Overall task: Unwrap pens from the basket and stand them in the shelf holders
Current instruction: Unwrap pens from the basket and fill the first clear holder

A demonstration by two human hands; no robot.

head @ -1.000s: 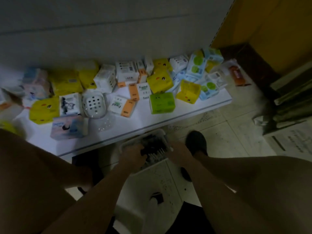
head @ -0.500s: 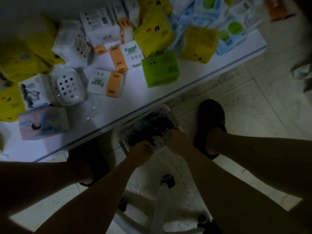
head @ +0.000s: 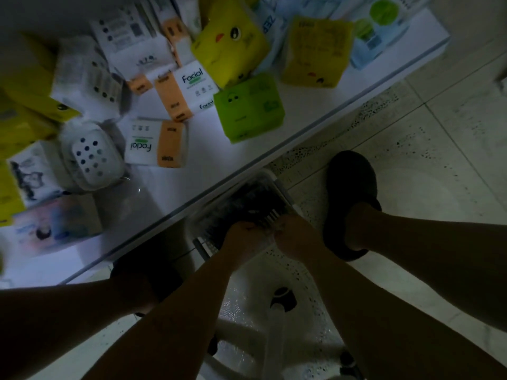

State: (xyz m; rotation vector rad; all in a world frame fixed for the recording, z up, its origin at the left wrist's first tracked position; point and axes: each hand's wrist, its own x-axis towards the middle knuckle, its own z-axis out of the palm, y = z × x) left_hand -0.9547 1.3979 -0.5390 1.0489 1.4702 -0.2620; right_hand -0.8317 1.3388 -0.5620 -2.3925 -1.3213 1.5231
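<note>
Fingers of left hand (head: 241, 238) and right hand (head: 293, 238) are buried in the basket (head: 284, 194); too dark to tell their grip. Dark wrapped pens (head: 253, 201) lie just past the fingertips. Step looks like pack pickup. Next: lift one clear, strip the wrap. Shelf (head: 192, 185) beyond holds tissue packs (head: 248, 108); no holders visible.

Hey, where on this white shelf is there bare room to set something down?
Bare shelf lies along the front edge, bordered by the lower Facial pack, the green pack and the basket just below the edge. Another bare strip runs in front of the pink pack at the left. Farther back it is crowded: packs touch and overlap.
</note>
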